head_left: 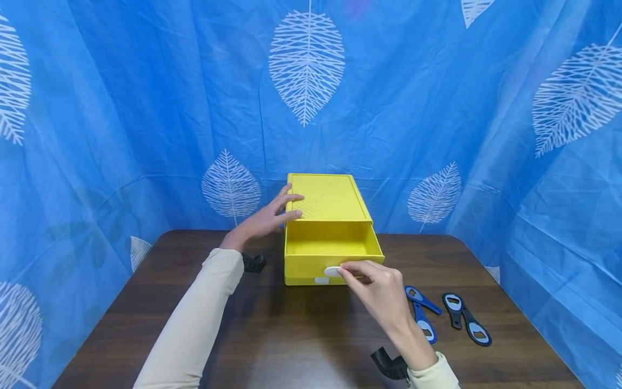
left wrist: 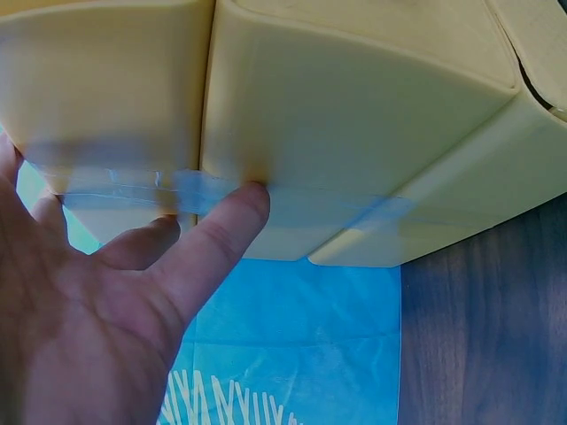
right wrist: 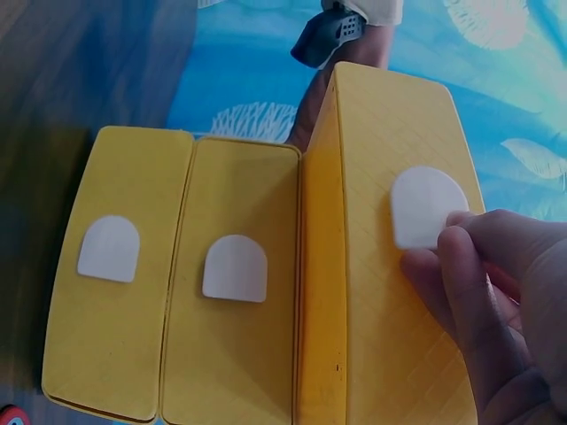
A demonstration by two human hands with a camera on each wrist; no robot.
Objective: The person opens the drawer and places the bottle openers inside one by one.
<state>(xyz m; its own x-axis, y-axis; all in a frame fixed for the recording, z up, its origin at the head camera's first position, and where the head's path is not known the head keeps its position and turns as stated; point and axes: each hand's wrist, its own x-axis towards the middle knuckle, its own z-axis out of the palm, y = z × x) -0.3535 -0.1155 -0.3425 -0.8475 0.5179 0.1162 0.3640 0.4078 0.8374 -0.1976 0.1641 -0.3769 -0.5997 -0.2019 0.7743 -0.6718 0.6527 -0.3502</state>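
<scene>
A yellow drawer cabinet (head_left: pixel 328 197) stands at the back of the table, its top drawer (head_left: pixel 305 266) pulled out and its visible inside bare. My right hand (head_left: pixel 381 286) pinches the white tab handle (right wrist: pixel 427 208) of that drawer between thumb and fingers. Below it, two lower drawers (right wrist: pixel 235 186) sit closed, each with a white tab. With fingers spread, my left hand (head_left: pixel 264 220) rests against the cabinet's left side and upper edge. In the left wrist view, a fingertip touches the side wall (left wrist: pixel 345 106) near a strip of clear tape (left wrist: pixel 213 190).
Right of the cabinet lie two blue bottle openers (head_left: pixel 421 319) and two black bottle openers (head_left: pixel 454 313) on the dark wood table (head_left: pixel 301 340). A blue curtain (head_left: pixel 364 108) with white leaf prints hangs behind and around. A small red object (right wrist: pixel 12 416) shows at the right wrist view's corner.
</scene>
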